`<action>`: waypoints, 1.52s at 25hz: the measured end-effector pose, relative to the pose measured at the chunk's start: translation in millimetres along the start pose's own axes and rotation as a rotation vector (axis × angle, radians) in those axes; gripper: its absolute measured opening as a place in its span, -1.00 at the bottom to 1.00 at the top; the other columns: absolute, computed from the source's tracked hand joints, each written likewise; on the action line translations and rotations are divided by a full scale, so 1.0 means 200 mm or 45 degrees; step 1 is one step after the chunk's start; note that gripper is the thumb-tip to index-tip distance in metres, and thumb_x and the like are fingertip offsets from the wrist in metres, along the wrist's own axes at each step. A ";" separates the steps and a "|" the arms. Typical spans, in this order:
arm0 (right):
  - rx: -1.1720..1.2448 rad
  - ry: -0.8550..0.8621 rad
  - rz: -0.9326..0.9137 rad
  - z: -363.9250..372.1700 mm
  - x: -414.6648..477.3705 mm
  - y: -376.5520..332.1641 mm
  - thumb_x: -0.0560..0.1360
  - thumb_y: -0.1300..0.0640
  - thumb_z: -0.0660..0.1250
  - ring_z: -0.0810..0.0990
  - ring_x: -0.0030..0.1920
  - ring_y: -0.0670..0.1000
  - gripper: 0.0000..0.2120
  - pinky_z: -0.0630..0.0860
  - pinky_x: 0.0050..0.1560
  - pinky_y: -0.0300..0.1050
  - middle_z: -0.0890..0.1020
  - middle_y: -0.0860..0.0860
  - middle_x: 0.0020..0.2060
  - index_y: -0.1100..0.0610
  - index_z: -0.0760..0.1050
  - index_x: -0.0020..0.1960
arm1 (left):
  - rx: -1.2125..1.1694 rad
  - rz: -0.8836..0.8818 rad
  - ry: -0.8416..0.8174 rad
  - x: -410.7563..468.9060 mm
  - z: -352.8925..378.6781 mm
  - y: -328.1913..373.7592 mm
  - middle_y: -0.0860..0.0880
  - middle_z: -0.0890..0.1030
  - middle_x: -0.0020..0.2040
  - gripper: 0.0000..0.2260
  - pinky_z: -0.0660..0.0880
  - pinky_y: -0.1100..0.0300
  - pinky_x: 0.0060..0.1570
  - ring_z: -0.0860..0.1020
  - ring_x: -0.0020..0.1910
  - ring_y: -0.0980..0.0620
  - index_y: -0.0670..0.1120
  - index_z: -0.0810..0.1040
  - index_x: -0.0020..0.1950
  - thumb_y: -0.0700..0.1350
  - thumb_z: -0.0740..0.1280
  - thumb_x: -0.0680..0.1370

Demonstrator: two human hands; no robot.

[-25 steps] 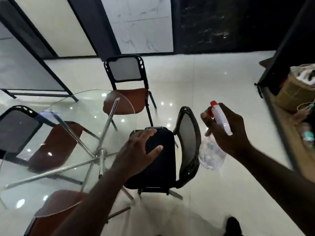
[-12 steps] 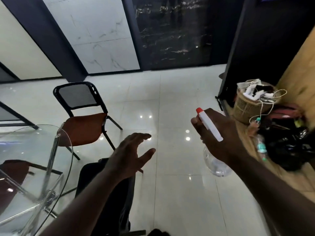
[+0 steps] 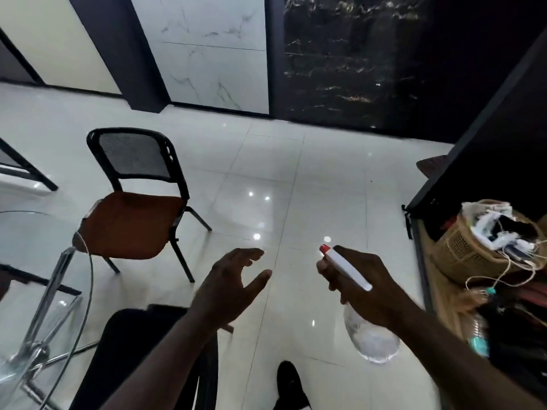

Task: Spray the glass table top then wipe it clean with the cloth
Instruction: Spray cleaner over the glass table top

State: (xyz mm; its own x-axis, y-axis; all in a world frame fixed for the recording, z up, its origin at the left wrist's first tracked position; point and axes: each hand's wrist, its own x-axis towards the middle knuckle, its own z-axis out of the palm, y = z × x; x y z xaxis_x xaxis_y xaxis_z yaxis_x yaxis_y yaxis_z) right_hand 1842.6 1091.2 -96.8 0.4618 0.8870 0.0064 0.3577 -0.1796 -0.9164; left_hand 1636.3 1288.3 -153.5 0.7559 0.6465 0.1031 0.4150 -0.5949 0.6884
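Note:
The round glass table top (image 3: 35, 261) shows only at the lower left, on chrome legs. My right hand (image 3: 367, 288) grips a clear spray bottle (image 3: 370, 341) with a white head and red nozzle, held in the air to the right of the table, away from the glass. My left hand (image 3: 231, 288) hovers open with fingers spread, above a black chair back, holding nothing. No cloth is in view.
A chair with an orange seat and black mesh back (image 3: 133, 220) stands beside the table. A black chair (image 3: 139, 359) is just below my left arm. On the right, a wooden shelf holds a woven basket (image 3: 470, 255) with cables and clutter. My foot (image 3: 288, 383) is on the tiled floor.
My view has swung right, so the table has slid to the left edge. My left hand has lifted off the black chair back. My right hand keeps hold of the spray bottle.

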 end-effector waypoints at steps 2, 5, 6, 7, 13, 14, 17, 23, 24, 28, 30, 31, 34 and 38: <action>-0.120 -0.060 -0.059 -0.04 0.25 0.00 0.67 -0.10 0.38 0.55 -0.30 0.22 -0.58 0.53 -0.30 0.20 0.55 0.14 -0.29 0.23 0.48 -0.15 | -0.006 -0.052 0.032 0.19 -0.05 -0.05 0.22 0.61 0.21 -0.56 0.63 -0.01 0.10 0.60 0.13 0.20 0.13 0.54 0.35 0.28 0.36 0.54; -0.050 -0.159 -0.040 0.00 0.60 0.04 0.64 -0.25 0.31 0.56 -0.24 0.30 -0.45 0.52 -0.29 0.22 0.58 0.22 -0.23 0.27 0.50 -0.12 | 0.020 -0.138 0.099 0.38 -0.15 -0.17 0.20 0.62 0.21 -0.57 0.63 0.05 0.08 0.60 0.13 0.20 0.10 0.56 0.34 0.25 0.37 0.54; -0.012 -0.216 -0.013 0.04 0.70 0.05 0.61 -0.31 0.30 0.58 -0.22 0.32 -0.41 0.53 -0.29 0.22 0.61 0.25 -0.19 0.27 0.52 -0.09 | 0.023 -0.170 0.113 0.42 -0.18 -0.21 0.19 0.63 0.21 -0.58 0.62 0.06 0.08 0.60 0.12 0.21 0.10 0.56 0.34 0.24 0.38 0.54; 0.052 -0.300 0.009 0.09 0.85 0.08 0.59 -0.33 0.31 0.60 -0.21 0.32 -0.41 0.55 -0.32 0.21 0.64 0.27 -0.16 0.25 0.55 -0.06 | 0.029 -0.215 0.140 0.48 -0.21 -0.28 0.18 0.63 0.21 -0.58 0.63 0.07 0.07 0.61 0.12 0.21 0.09 0.57 0.33 0.23 0.38 0.53; 0.180 -0.772 -0.147 0.43 1.74 0.03 0.53 -0.32 0.39 0.62 -0.34 0.25 -0.37 0.55 -0.35 -0.06 0.59 0.32 -0.21 0.32 0.58 -0.03 | 0.088 -0.689 0.647 0.63 -0.42 -0.49 0.23 0.66 0.03 -0.72 0.64 0.19 -0.09 0.64 -0.05 0.26 0.00 0.67 0.20 0.08 0.47 0.54; 0.195 -0.850 -0.173 0.47 1.84 0.00 0.57 -0.29 0.40 0.59 -0.39 0.21 -0.37 0.53 -0.36 -0.10 0.55 0.32 -0.26 0.34 0.55 -0.07 | 0.088 -0.733 0.682 0.65 -0.43 -0.46 0.28 0.62 0.02 -0.73 0.62 0.26 -0.07 0.63 -0.05 0.26 0.00 0.67 0.19 0.06 0.48 0.54; 0.144 -1.132 -0.222 0.72 2.17 -0.09 0.63 -0.13 0.44 0.53 -0.44 0.01 -0.46 0.50 -0.39 -0.15 0.47 0.31 -0.37 0.37 0.49 -0.14 | 0.101 -0.905 0.857 0.72 -0.50 -0.49 0.28 0.59 0.02 -0.73 0.58 0.35 -0.02 0.63 -0.01 0.23 0.02 0.66 0.21 0.01 0.51 0.53; 0.067 -1.597 -0.412 1.41 2.39 -0.30 0.64 -0.04 0.43 0.53 -0.43 0.03 -0.53 0.46 -0.40 -0.13 0.48 0.28 -0.40 0.31 0.44 -0.22 | -0.022 -1.344 1.389 0.45 -0.59 -0.75 0.21 0.70 -0.01 -0.78 0.54 0.38 0.00 0.67 -0.01 0.16 0.11 0.68 0.11 -0.12 0.54 0.52; 0.059 -1.666 -0.445 1.53 2.40 -0.34 0.63 -0.05 0.43 0.54 -0.45 -0.01 -0.54 0.47 -0.40 -0.15 0.49 0.27 -0.41 0.31 0.46 -0.22 | -0.036 -1.400 1.494 0.39 -0.61 -0.82 0.20 0.70 -0.02 -0.79 0.56 0.35 -0.02 0.67 -0.02 0.15 0.12 0.67 0.10 -0.12 0.54 0.52; 0.023 -1.899 -0.454 1.97 2.37 -0.54 0.63 -0.17 0.44 0.58 -0.48 0.00 -0.44 0.49 -0.39 -0.17 0.54 0.28 -0.44 0.37 0.56 -0.12 | -0.042 -1.616 1.624 0.18 -0.67 -1.07 0.21 0.67 0.02 -0.78 0.59 0.25 -0.04 0.64 -0.01 0.17 0.05 0.67 0.16 -0.05 0.52 0.52; -0.039 -1.983 -0.530 2.17 2.36 -0.59 0.64 -0.16 0.45 0.60 -0.48 0.01 -0.47 0.49 -0.40 -0.16 0.54 0.25 -0.45 0.34 0.56 -0.14 | -0.072 -1.699 1.643 0.12 -0.68 -1.19 0.16 0.65 0.04 -0.75 0.61 0.18 0.00 0.64 -0.01 0.17 0.01 0.66 0.19 -0.04 0.52 0.53; -0.064 -2.004 -0.567 2.26 2.36 -0.61 0.64 -0.14 0.46 0.61 -0.48 0.00 -0.48 0.48 -0.39 -0.17 0.53 0.25 -0.44 0.32 0.53 -0.18 | -0.092 -1.757 1.631 0.09 -0.68 -1.25 0.12 0.65 0.05 -0.74 0.63 0.13 0.03 0.63 -0.01 0.16 -0.01 0.66 0.20 -0.03 0.52 0.53; -0.108 -1.991 -0.442 2.56 2.35 -0.60 0.46 -0.38 0.52 0.67 -0.37 0.09 -0.32 0.53 -0.33 0.00 0.60 0.36 -0.29 0.30 0.56 -0.10 | -0.226 -1.988 1.564 0.03 -0.63 -1.41 0.01 0.60 0.11 -0.68 0.61 0.03 0.14 0.64 0.06 0.02 -0.07 0.65 0.21 0.01 0.53 0.51; -0.261 -2.074 -0.572 2.86 2.36 -0.56 0.56 -0.18 0.50 0.63 -0.49 0.09 -0.57 0.54 -0.39 0.06 0.61 0.26 -0.39 0.20 0.58 -0.13 | -0.337 -2.201 1.568 0.03 -0.57 -1.55 -0.08 0.59 0.22 -0.60 0.49 0.16 0.32 0.60 0.24 -0.06 -0.14 0.62 0.29 0.04 0.51 0.53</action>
State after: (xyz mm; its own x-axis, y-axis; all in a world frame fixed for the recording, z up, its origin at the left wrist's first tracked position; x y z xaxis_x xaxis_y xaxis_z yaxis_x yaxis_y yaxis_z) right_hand 1556.2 1773.5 -219.6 -0.8992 0.3406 -0.2748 0.3699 0.2560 -0.8931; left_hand 1454.6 1529.7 -284.6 -0.8848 0.2965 -0.3595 0.0053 0.7778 0.6285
